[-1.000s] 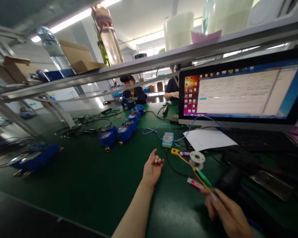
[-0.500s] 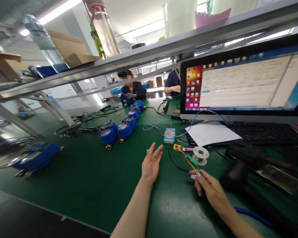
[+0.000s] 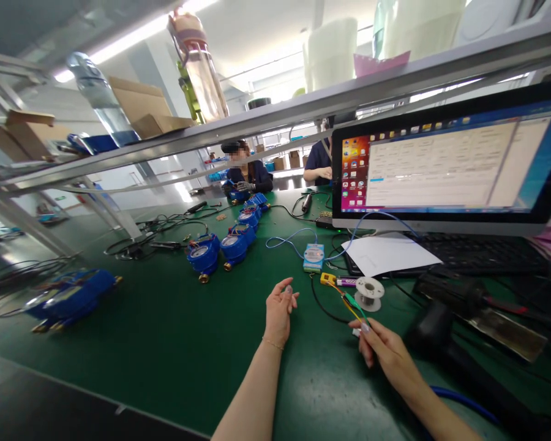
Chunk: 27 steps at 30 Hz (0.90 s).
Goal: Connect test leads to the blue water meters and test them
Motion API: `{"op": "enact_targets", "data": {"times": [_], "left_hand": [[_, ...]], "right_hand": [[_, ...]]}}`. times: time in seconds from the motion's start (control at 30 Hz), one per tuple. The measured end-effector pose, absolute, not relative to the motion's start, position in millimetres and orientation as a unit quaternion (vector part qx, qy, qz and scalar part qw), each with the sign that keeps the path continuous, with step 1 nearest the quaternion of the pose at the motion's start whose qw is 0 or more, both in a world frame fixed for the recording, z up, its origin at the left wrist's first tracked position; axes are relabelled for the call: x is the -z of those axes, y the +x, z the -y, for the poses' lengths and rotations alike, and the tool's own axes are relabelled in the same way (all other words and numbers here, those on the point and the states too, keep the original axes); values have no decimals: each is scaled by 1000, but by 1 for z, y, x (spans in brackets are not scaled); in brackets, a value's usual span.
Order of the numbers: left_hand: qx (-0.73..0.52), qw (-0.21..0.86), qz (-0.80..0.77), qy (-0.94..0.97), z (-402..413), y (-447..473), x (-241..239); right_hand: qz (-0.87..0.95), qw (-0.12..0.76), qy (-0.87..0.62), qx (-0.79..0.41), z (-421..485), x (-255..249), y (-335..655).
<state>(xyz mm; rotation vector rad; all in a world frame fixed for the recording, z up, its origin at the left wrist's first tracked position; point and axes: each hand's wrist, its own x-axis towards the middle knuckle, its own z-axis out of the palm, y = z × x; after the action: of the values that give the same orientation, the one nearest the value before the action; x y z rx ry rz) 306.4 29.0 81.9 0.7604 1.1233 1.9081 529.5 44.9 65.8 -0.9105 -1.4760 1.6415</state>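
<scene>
My left hand (image 3: pixel 279 310) rests over the green bench top (image 3: pixel 174 343) with fingers loosely curled and nothing in it. My right hand (image 3: pixel 380 350) is closed on the end of a bundle of coloured clip leads (image 3: pixel 351 304), green and yellow, that run back to a small yellow connector (image 3: pixel 327 278). A white solder spool (image 3: pixel 368 291) lies just beyond the leads. A light blue converter box (image 3: pixel 313 256) with a blue wire sits further back.
Several blue water meters (image 3: pixel 220 245) line up toward the far side, more (image 3: pixel 68 297) lie at left. A monitor (image 3: pixel 445 168), keyboard and white paper (image 3: pixel 388 254) stand at right. Black tools (image 3: pixel 445 343) lie near my right hand. Two people work across the bench.
My right hand moved forward from the near right toward the spool, still holding the leads. My left hand opened briefly, then curled its fingers again.
</scene>
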Motion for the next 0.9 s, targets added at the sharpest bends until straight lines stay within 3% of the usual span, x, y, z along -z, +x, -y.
{"op": "enact_targets", "data": {"times": [0.37,0.53,0.63,0.8,0.9], "left_hand": [[-669,330,-545,383,-36,312,-66],[-635,352,-563,395,-34,314,-68],[-622,412,-548,379,-31,321,-71],[-645,492,-484,328,-28,331,-77],[-643,518,-475,305,-27,327,-79]], "right_hand": [[476,384,-249,-751,-47,-72,528],[471,369,-230,-768,-46,-74,531],[606,314,-275,-677,-43,-72,530],[896,174,-264,-312,-29,-68,523],[911,156,-256,-284,-27,-75,523]]}}
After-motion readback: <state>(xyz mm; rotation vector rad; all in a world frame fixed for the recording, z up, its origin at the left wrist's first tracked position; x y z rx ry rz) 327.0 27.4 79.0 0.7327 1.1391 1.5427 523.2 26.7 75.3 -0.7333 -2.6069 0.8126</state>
